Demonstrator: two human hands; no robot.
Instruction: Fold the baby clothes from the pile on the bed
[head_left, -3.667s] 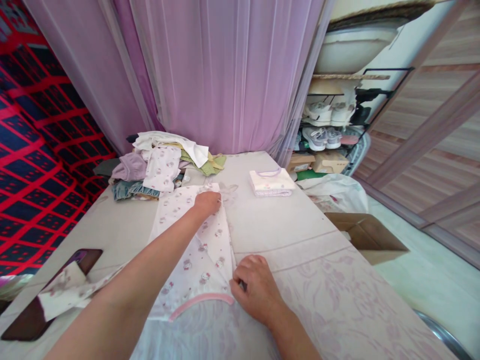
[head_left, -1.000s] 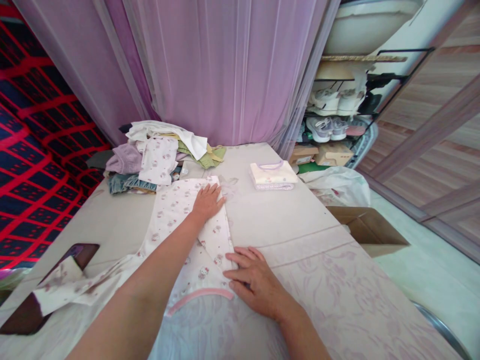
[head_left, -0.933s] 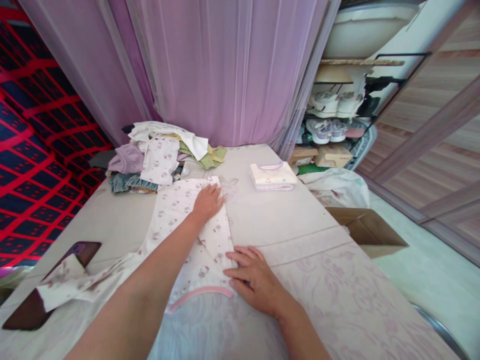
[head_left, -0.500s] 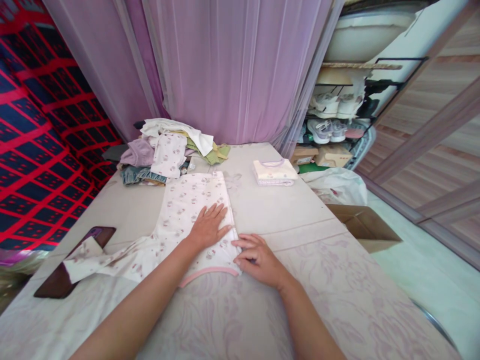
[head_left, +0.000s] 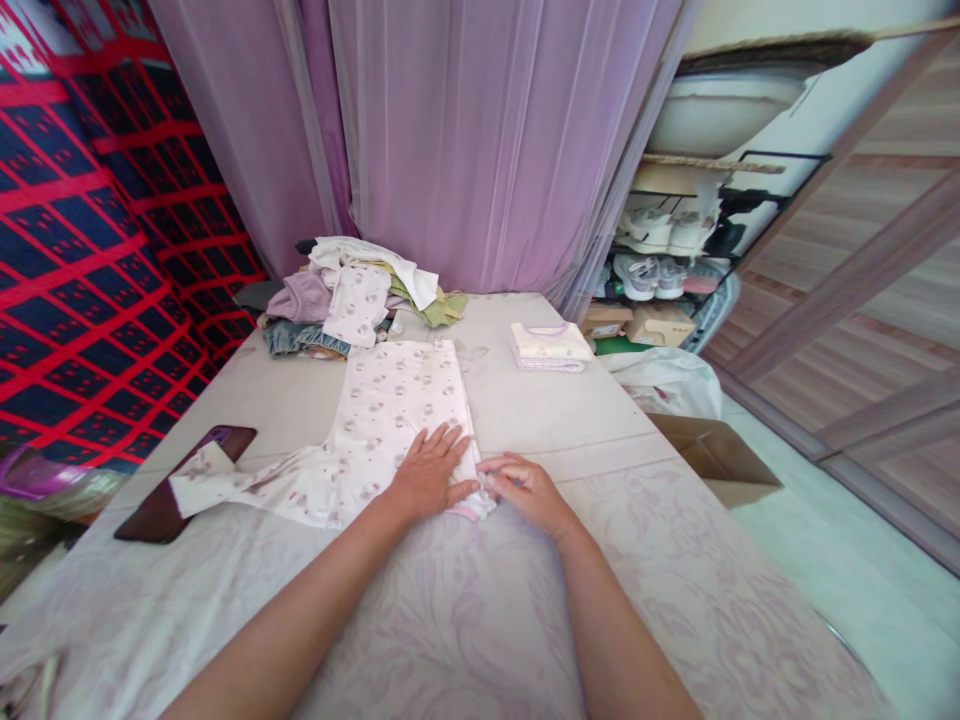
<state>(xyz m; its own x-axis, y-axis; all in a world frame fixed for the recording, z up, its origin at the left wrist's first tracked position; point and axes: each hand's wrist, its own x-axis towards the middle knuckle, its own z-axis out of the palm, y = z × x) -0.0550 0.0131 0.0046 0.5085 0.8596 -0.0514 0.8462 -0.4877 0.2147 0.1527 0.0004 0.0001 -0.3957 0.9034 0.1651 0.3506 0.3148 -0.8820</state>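
Note:
A white child's top (head_left: 397, 390) with a small printed pattern lies folded lengthwise on the bed-like surface (head_left: 465, 620). One sleeve stretches left, its cuff end resting over a dark phone (head_left: 150, 510). My left hand (head_left: 431, 470) presses flat on the top near its right edge, fingers extended. At the lower right corner, my right hand (head_left: 529, 490) has thumb and forefinger pinched on the edge of the cloth. A bit of pink trim shows below my left hand; my left hand and forearm hide the rest of that lower edge.
A heap of clothes (head_left: 360, 290) sits at the back left, and a folded garment (head_left: 551, 345) at the back right. Purple curtains (head_left: 465, 150) hang behind. Right of the surface are an open cardboard box (head_left: 712, 455) and a shoe rack (head_left: 660, 235).
The view has shifted slightly. My right hand's fingers have closed on the top's edge, and its lower right corner is more bunched. Less of the pink trim shows. My left hand still presses flat.

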